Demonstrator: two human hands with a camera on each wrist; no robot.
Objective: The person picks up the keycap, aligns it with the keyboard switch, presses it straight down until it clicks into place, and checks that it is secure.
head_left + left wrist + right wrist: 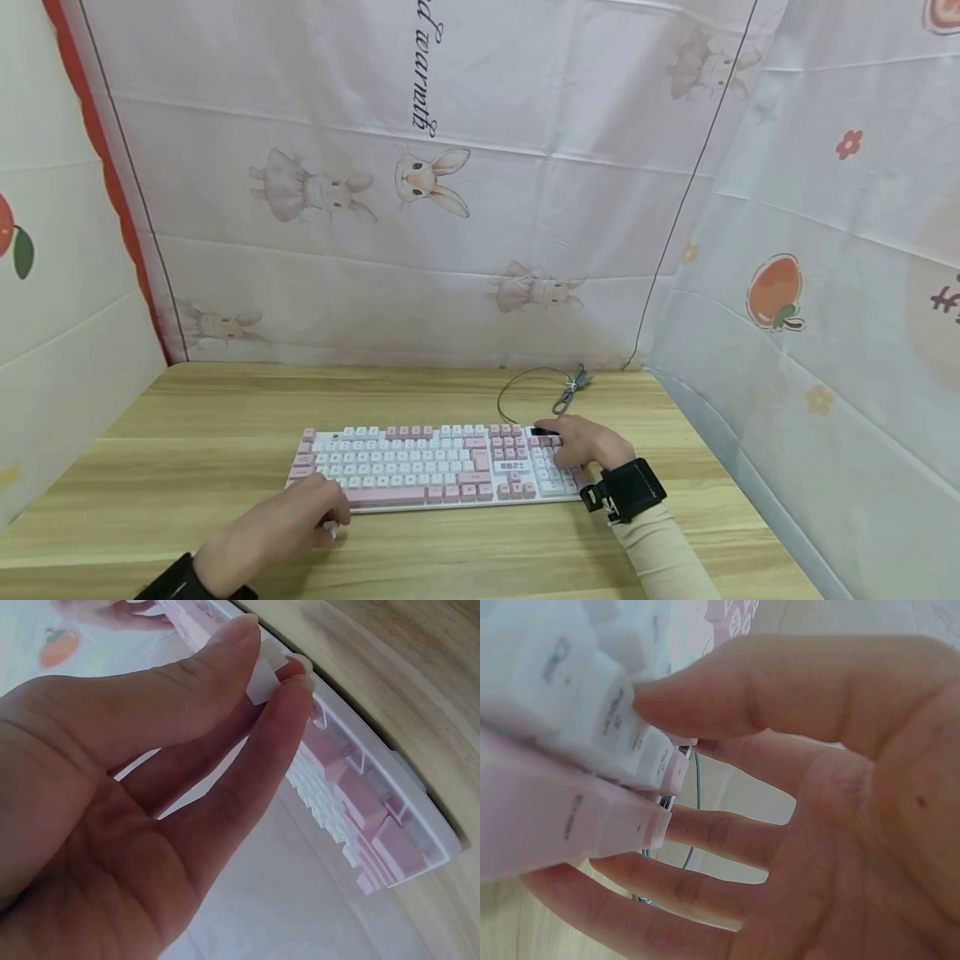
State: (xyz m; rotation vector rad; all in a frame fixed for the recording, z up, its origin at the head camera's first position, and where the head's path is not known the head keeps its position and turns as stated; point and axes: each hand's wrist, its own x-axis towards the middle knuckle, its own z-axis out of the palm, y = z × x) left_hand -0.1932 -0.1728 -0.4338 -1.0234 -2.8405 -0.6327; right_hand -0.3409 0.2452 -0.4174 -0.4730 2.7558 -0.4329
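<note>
A pink-and-white keyboard (405, 467) lies on the wooden table. At its front left corner my left hand (281, 521) pinches a small white piece (262, 681) between thumb and fingertips. That piece has a flat, angular face; its kind cannot be told. Several pink keys (360, 799) line the keyboard edge just beyond these fingers. My right hand (588, 442) grips the keyboard's far right corner. Its thumb (682, 701) presses against the white number keys, and the other fingers (667, 881) reach round the edge past the pink Enter key (547, 806).
A grey cable (573, 387), bundled with a tie, lies on the table (337, 383) behind the keyboard's right end. A printed cloth (420, 275) with rabbits hangs along the back, and more patterned cloth (750, 400) borders the right side.
</note>
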